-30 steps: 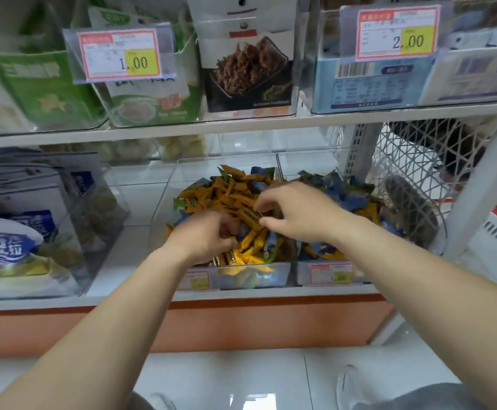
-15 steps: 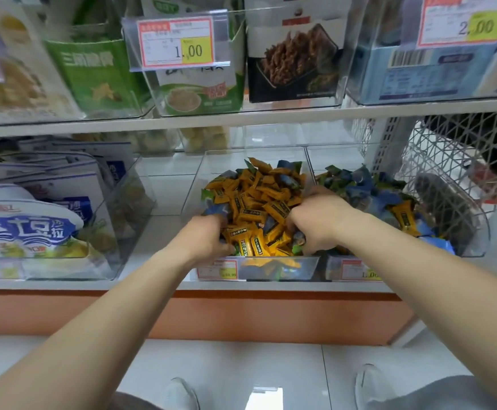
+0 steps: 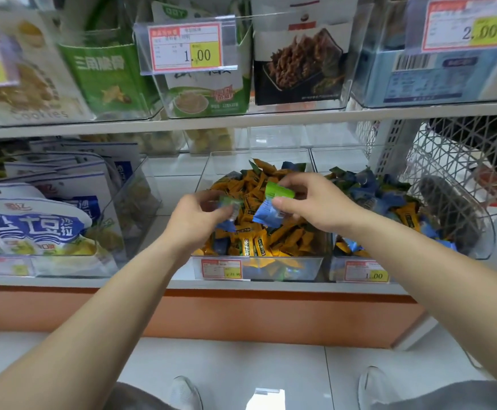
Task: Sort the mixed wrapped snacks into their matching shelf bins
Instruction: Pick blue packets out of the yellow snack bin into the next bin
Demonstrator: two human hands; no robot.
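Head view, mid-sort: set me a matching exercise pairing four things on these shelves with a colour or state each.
Things:
1. middle bin
2. right-hand bin
3. right hand
4. top-right price tag

Colour or state:
A. reads 2.00
B. filled mostly with blue wrappers
C. pinches a green snack and a blue snack
D. filled mostly with orange wrappers

Pairs: 1-D, 2-B, 3-C, 4-A.

Two bare forearms (image 3: 117, 291), grey trousers (image 3: 448, 395) over the knees, white shoes (image 3: 185, 393).
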